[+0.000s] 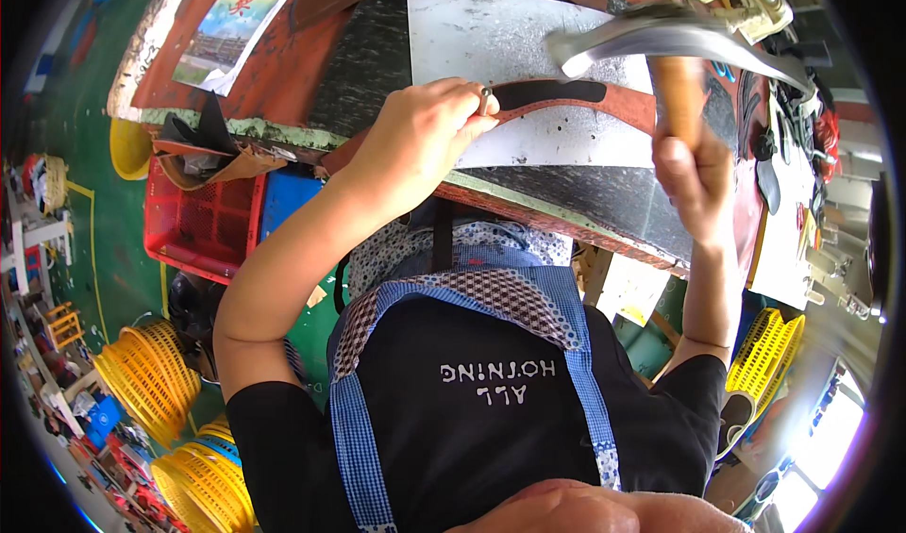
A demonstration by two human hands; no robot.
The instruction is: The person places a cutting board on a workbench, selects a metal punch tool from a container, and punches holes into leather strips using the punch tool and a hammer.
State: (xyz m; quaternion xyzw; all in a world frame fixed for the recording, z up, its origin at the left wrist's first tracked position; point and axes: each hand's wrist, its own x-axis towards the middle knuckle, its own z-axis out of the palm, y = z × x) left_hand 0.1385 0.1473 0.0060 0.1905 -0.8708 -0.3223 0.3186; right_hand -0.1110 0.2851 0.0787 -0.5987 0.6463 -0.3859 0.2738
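My left hand is closed in a pinch around a small metal punch, its tip hidden by the fingers. The punch stands over a curved brown leather strap with a long black piece on it. Beneath the strap lies a scuffed white board on the dark worktop. My right hand grips the wooden handle of a hammer, raised over the board's right side. Motion blurs its curved metal head.
A red plastic crate sits below the worktop on the left, near a hanging brown leather piece. Yellow baskets stand on the green floor. A printed sheet lies at the far left. Assorted tools and cords crowd the right side.
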